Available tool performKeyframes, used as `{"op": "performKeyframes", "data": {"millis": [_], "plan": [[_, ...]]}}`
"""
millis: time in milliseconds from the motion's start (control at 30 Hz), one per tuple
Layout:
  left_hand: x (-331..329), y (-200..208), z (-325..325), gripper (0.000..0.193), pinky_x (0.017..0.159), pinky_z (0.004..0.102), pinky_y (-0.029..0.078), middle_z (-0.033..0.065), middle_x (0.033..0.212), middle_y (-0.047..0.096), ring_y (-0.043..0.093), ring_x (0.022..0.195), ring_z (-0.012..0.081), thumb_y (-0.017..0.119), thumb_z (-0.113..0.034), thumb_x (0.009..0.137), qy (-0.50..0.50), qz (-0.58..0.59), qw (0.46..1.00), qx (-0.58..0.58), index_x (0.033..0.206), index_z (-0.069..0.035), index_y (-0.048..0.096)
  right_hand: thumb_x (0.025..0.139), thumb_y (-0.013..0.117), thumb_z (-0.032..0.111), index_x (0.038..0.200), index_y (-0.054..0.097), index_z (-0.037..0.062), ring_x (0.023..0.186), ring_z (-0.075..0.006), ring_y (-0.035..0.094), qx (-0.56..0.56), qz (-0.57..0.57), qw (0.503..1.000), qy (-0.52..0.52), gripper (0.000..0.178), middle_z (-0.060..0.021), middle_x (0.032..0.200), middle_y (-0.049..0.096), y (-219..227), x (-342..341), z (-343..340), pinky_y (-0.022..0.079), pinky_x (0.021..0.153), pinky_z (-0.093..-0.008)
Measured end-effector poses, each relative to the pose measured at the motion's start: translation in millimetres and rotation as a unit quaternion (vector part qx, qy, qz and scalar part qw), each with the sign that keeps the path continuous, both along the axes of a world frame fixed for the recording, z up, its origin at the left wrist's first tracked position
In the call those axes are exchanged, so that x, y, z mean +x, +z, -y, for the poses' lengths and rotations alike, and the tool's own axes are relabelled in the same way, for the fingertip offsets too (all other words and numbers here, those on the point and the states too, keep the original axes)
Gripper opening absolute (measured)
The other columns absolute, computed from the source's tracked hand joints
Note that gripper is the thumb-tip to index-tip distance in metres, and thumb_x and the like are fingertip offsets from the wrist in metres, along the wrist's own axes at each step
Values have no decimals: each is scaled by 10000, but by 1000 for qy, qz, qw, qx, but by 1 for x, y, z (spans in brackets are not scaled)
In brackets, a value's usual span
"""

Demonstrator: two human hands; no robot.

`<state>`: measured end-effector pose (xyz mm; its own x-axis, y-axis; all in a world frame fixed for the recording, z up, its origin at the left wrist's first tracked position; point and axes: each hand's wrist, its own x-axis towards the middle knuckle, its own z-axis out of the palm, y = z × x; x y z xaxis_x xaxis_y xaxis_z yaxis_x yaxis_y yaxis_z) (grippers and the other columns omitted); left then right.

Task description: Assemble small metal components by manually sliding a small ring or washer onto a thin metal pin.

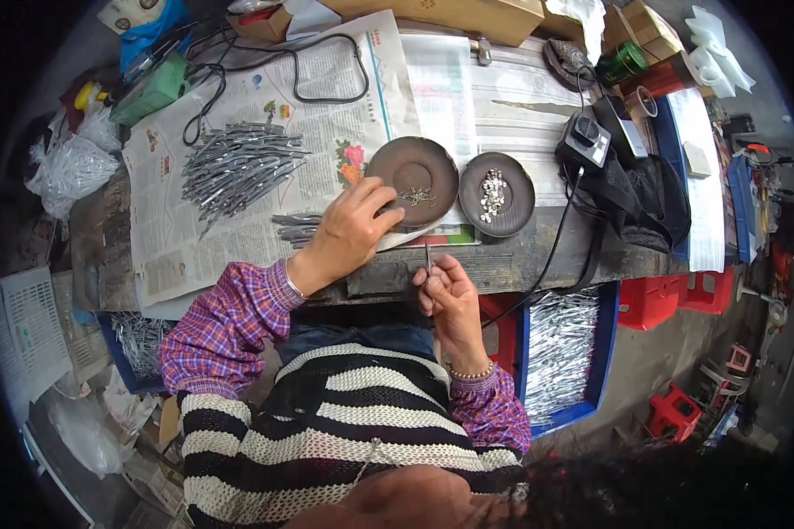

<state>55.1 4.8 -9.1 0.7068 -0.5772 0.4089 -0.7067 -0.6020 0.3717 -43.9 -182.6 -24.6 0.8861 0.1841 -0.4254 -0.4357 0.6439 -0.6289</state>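
Observation:
My left hand (351,231) hovers at the near left rim of a round brown dish (386,166). Its fingers are curled together, and whatever they pinch is too small to make out. Small thin metal pins (417,196) lie in that dish. Just right of it, a second dark dish (476,220) holds a cluster of small shiny round metal pieces (492,194). My right hand (452,298), at the table's front edge, grips a slim metal piece (429,256) that points upward between thumb and fingers. Beside my left hand lies a small bunch of slim grey metal pieces (295,229).
A large pile of slim grey metal pieces (238,172) rests on newspaper (326,115). Blue trays of metal pieces (560,353) flank me below the table. A black boxy device (584,141) with a trailing cable stands at right. Red stools (675,413) are on the floor.

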Motion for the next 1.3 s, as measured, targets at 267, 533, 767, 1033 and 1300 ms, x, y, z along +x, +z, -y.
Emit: {"op": "performKeyframes", "data": {"millis": [267,533,767,1033,1300], "plan": [[5,-1,-4,94,735,363,472,96,852,563,560,876,275,606,4,672,5,-20,997,-69,764,-10,591,933,515,83,1231,497,14,604,-60,426,66,-7,998,11,306,-65,899,575,-2,2,2,339,519,-176],[5,-5,-5,118,722,361,481,111,832,566,567,842,285,615,35,659,-8,-12,996,-86,771,12,590,932,518,84,1223,504,-2,591,-64,426,1,-6,1000,19,304,-68,889,581,-2,1,-3,357,518,-194],[5,-6,-4,139,682,344,483,115,794,557,568,795,280,583,70,651,-34,-2,993,-116,781,22,588,939,505,104,1233,520,-15,607,-71,428,10,-1,1000,9,317,-69,901,587,-3,2,-2,363,533,-203],[3,5,-4,192,676,331,481,97,780,585,580,784,267,633,81,627,-25,-92,981,-166,800,-3,622,917,540,78,1211,555,-22,690,-85,512,-100,54,994,-8,311,-72,927,622,-5,1,-4,438,614,-214],[-16,18,-3,142,659,272,480,59,781,619,602,717,139,614,66,712,15,-365,895,-256,840,5,624,903,558,46,1216,548,-26,711,-85,547,-149,84,985,-5,322,-72,938,632,-1,-1,-7,462,633,-214]]}}
